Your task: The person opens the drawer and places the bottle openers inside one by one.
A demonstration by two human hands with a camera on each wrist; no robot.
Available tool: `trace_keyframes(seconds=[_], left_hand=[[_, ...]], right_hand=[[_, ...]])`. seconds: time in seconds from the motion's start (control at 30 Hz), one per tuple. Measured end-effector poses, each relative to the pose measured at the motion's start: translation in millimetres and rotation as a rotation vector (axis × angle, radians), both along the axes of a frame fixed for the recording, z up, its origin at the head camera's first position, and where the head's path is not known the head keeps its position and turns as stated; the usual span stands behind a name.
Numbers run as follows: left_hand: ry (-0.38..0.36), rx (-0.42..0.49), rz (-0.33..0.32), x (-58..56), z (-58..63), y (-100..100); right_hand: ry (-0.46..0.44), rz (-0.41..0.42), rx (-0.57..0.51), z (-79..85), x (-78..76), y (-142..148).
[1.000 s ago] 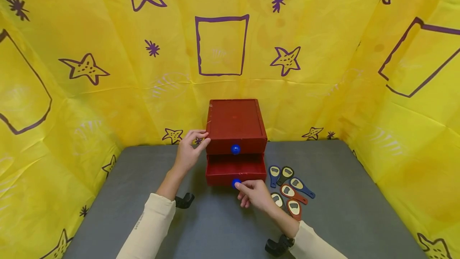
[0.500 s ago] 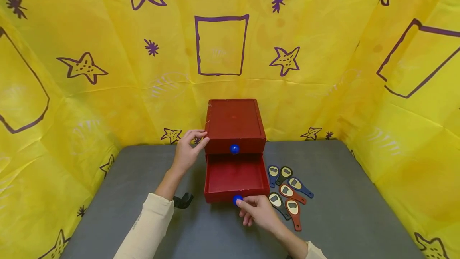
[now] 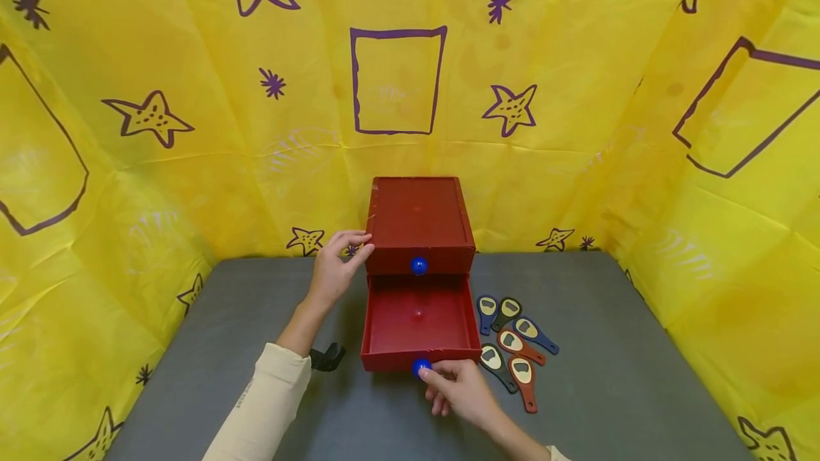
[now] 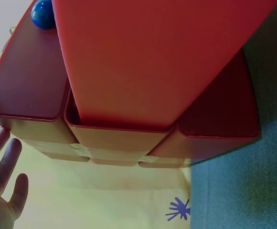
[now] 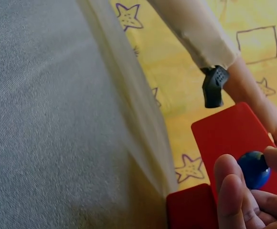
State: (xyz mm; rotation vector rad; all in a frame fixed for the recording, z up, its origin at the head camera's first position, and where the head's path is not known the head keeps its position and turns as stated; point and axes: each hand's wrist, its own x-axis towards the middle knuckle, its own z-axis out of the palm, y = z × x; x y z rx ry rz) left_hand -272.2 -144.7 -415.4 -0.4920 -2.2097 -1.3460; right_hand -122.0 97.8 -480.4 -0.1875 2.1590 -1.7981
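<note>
A red drawer unit (image 3: pixel 419 212) stands at the back of the table, with a blue knob (image 3: pixel 418 265) on its top drawer. Below that, a red drawer (image 3: pixel 419 319) is pulled well out, its floor showing. My right hand (image 3: pixel 464 393) pinches this drawer's blue knob (image 5: pixel 255 169) between thumb and fingers. My left hand (image 3: pixel 333 269) touches the unit's left side near the top front corner, fingers extended. The left wrist view shows its spread fingers (image 4: pixel 7 164) by the unit's side, and another tier (image 4: pixel 219 105) under the pulled-out drawer.
Several paddle-shaped bottle openers lie right of the drawer, among them a blue bottle opener (image 3: pixel 537 334), a red bottle opener (image 3: pixel 523 379) and a dark bottle opener (image 3: pixel 496 365). Yellow cloth (image 3: pixel 256 183) with purple drawings walls the grey table (image 3: pixel 608 375) at back and sides.
The right hand has drawn the drawer by its knob toward me, from partly out to far out, slowing in the last half second. The left hand has stayed at the unit's side.
</note>
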Motion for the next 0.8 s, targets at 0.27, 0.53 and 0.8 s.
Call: trace_keyframes(seconds=[0.27,0.53,0.8], left_hand=[[-0.032,0.038,-0.009,0.6,-0.1,1.2],[-0.063,0.072,-0.005,-0.4,-2.3,4.6],[-0.046,0.068,-0.010,22.6,23.3,12.2]], right_hand=[[0.028,-0.004,-0.010,-3.8,2.6,-3.1],[0.017,-0.009,-0.009,-10.5,3.3,-4.2],[0.029,-0.024,-0.002,-11.8,3.9,-5.4]])
